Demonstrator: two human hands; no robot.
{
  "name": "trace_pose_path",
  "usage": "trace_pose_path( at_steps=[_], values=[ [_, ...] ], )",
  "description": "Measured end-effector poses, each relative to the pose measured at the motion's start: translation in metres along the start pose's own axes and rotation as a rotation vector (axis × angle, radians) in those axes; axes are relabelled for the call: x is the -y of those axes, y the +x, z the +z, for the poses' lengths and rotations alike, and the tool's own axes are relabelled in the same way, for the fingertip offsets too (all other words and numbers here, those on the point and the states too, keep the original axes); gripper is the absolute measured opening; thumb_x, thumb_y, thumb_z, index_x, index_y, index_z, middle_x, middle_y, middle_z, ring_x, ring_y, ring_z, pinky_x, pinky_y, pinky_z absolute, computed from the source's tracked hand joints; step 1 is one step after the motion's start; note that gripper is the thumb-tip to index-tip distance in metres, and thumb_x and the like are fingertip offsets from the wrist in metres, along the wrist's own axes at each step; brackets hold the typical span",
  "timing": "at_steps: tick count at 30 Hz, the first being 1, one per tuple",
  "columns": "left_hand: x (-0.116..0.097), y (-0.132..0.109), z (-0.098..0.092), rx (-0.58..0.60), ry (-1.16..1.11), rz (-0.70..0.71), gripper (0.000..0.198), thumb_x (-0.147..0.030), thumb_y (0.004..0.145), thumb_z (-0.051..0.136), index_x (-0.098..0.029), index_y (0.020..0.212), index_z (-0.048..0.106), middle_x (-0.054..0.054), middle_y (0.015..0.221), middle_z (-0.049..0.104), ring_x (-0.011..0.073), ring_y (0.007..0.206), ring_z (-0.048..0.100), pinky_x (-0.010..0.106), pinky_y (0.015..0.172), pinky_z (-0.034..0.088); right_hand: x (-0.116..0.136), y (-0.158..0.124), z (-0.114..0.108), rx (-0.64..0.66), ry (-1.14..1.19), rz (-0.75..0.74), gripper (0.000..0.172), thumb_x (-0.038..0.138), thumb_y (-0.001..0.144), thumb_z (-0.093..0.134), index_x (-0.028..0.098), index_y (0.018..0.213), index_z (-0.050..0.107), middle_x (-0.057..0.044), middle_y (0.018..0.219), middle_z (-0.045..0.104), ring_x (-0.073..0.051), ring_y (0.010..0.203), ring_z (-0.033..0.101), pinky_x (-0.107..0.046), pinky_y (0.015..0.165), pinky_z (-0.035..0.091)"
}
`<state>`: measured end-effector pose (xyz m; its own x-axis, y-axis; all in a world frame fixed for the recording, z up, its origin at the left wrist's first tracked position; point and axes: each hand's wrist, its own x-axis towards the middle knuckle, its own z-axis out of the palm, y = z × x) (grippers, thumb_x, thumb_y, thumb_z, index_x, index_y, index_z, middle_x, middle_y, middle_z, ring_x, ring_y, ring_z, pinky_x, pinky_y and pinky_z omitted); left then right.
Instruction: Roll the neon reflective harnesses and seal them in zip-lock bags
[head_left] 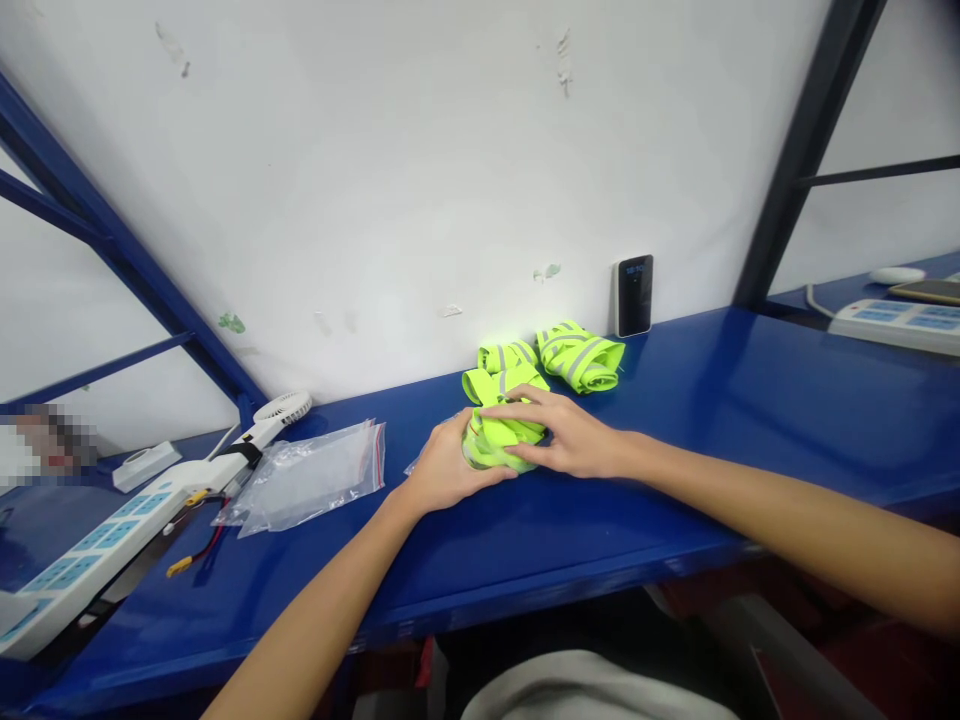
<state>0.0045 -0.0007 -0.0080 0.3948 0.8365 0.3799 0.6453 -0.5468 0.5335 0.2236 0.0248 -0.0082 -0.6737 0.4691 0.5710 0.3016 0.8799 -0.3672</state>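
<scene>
A rolled neon-yellow reflective vest (496, 438) lies on the blue shelf (675, 470), pressed between both my hands. My left hand (444, 470) cups its left end with curled fingers. My right hand (566, 435) covers its top and right side, fingers wrapped over it. A clear bag seems to lie under the bundle, barely visible. Two more rolled vests sit behind, one (506, 365) just beyond my hands, another (581, 355) further right near the wall.
A stack of clear zip bags (315, 475) lies to the left. Further left are a white power strip (82, 550), a small white fan (274, 415) and loose wires (196, 550). A dark device (634, 293) leans on the wall. Another power strip (896, 322) lies far right.
</scene>
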Motion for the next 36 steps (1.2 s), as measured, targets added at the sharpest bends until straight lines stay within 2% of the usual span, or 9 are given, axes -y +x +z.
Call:
trace_pose_path(
  at_steps=[4,8,12,16,21,27,30,34,36],
  values=[
    [0.001,-0.001,0.002,-0.036,0.067,0.08,0.063,-0.048,0.069,0.076,-0.02,0.12,0.052,0.008,0.112,0.066,0.0253,0.099,0.064,0.036,0.086,0.049,-0.001,-0.001,0.006,-0.088,0.041,0.037,0.076,0.022,0.081,0.067,0.025,0.148,0.03,-0.011,0.134,0.055,-0.027,0.115,0.058,-0.04,0.093,0.048],
    [0.009,0.001,0.006,-0.12,0.182,0.138,0.057,-0.043,0.074,0.072,-0.021,0.123,0.051,0.008,0.117,0.065,0.0252,0.104,0.063,0.037,0.09,0.049,-0.004,0.002,0.01,-0.099,0.037,0.048,0.059,0.017,0.08,0.066,0.024,0.135,0.046,-0.009,0.121,0.063,-0.024,0.105,0.063,-0.038,0.089,0.049],
    [0.015,0.003,0.009,-0.152,0.252,0.229,0.048,-0.036,0.08,0.066,-0.021,0.124,0.051,0.008,0.116,0.066,0.024,0.104,0.064,0.036,0.09,0.05,-0.001,0.004,0.012,-0.137,-0.076,0.011,0.036,0.015,0.081,0.064,0.022,0.116,0.057,-0.01,0.113,0.058,-0.025,0.103,0.058,-0.039,0.088,0.049],
    [0.02,0.002,0.008,-0.112,0.308,0.285,0.048,-0.031,0.08,0.064,-0.02,0.125,0.051,0.009,0.115,0.067,0.0252,0.104,0.065,0.038,0.088,0.05,0.001,0.002,0.012,-0.072,-0.097,0.02,0.033,0.014,0.083,0.063,0.02,0.114,0.057,-0.008,0.103,0.055,-0.02,0.086,0.058,-0.033,0.075,0.051],
    [0.027,0.002,0.002,-0.086,0.325,0.349,0.041,-0.028,0.081,0.063,-0.02,0.12,0.054,0.009,0.116,0.067,0.0256,0.106,0.064,0.04,0.094,0.048,-0.001,-0.003,0.012,-0.026,-0.067,-0.052,0.032,0.017,0.087,0.06,0.021,0.119,0.058,-0.008,0.105,0.056,-0.018,0.085,0.06,-0.031,0.076,0.053],
    [0.005,0.001,0.002,0.084,0.268,0.382,0.037,-0.027,0.084,0.058,-0.02,0.119,0.053,0.011,0.118,0.065,0.0255,0.108,0.061,0.041,0.093,0.049,-0.004,-0.008,0.026,-0.037,-0.274,-0.226,0.023,0.013,0.095,0.042,0.017,0.106,0.061,-0.012,0.107,0.063,-0.02,0.09,0.064,-0.031,0.071,0.055],
    [0.0,0.001,0.003,0.127,0.284,0.38,0.047,-0.025,0.081,0.059,-0.02,0.127,0.051,0.011,0.123,0.062,0.0266,0.114,0.059,0.043,0.099,0.047,-0.005,-0.011,0.035,0.013,-0.365,-0.273,0.025,0.01,0.093,0.04,0.016,0.103,0.062,-0.011,0.099,0.067,-0.021,0.083,0.066,-0.031,0.067,0.056],
    [0.009,-0.001,0.004,0.122,0.3,0.392,0.058,-0.022,0.08,0.059,-0.02,0.136,0.046,0.012,0.132,0.057,0.0264,0.121,0.055,0.044,0.105,0.043,0.002,-0.014,0.035,0.067,-0.283,-0.234,0.031,0.008,0.089,0.044,0.013,0.116,0.059,-0.014,0.107,0.068,-0.023,0.093,0.067,-0.038,0.079,0.056],
    [0.013,-0.002,0.007,0.107,0.3,0.396,0.06,-0.021,0.08,0.059,-0.02,0.139,0.043,0.012,0.132,0.057,0.026,0.121,0.054,0.043,0.105,0.044,0.007,-0.012,0.031,0.145,-0.188,-0.173,0.031,0.01,0.088,0.046,0.012,0.116,0.059,-0.013,0.107,0.068,-0.023,0.096,0.065,-0.038,0.083,0.055]
  ],
)
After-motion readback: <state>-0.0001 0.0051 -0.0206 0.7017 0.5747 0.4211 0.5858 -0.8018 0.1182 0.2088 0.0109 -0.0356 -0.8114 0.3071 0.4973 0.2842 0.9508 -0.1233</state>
